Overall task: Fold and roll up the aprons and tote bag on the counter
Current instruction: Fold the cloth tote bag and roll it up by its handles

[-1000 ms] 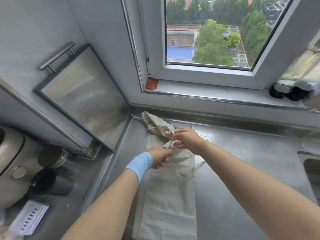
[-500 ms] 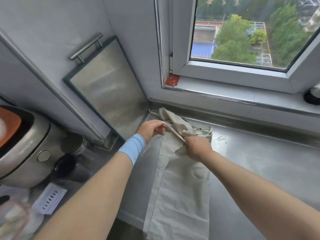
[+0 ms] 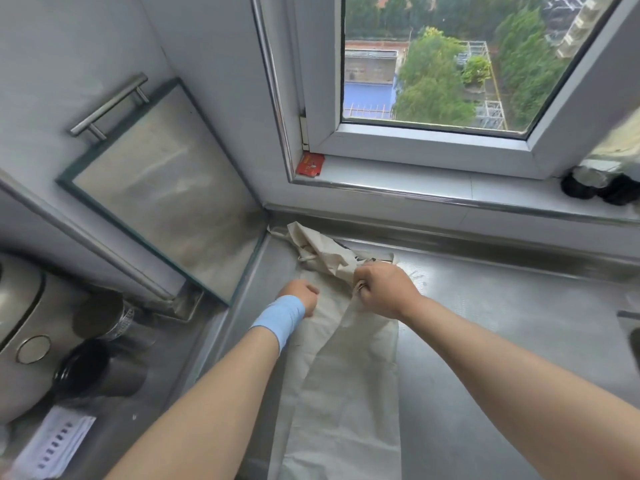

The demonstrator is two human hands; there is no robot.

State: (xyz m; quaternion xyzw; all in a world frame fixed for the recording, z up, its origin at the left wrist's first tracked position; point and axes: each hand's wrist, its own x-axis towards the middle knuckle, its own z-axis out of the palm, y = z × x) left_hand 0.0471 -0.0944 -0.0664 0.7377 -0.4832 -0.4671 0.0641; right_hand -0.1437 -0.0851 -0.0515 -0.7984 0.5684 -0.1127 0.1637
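The apron (image 3: 349, 393) lies as a long strip on the bench (image 3: 502, 341), lower centre of the frame. My right hand (image 3: 384, 289) now grips its crumpled upper part. My left hand (image 3: 301, 297) came down to its left edge, curled, grip not clear.

The table (image 3: 502, 323) carries one long folded cloth (image 3: 349, 393) and, at its 12 o'clock end, one crumpled heap (image 3: 322, 251) whose number of pieces cannot be told. Two hands are on them, the left hand (image 3: 299, 299) and the right hand (image 3: 384, 289), with one wristband (image 3: 280, 318). At 9 o'clock are one cooker (image 3: 20, 327), two cups, a steel cup (image 3: 104, 317) and a dark cup (image 3: 100, 372), and one paper (image 3: 55, 441); the sill (image 3: 415, 188) holds one red packet (image 3: 310, 164) at 12 o'clock and two dark things (image 3: 576, 187) at 2 o'clock.
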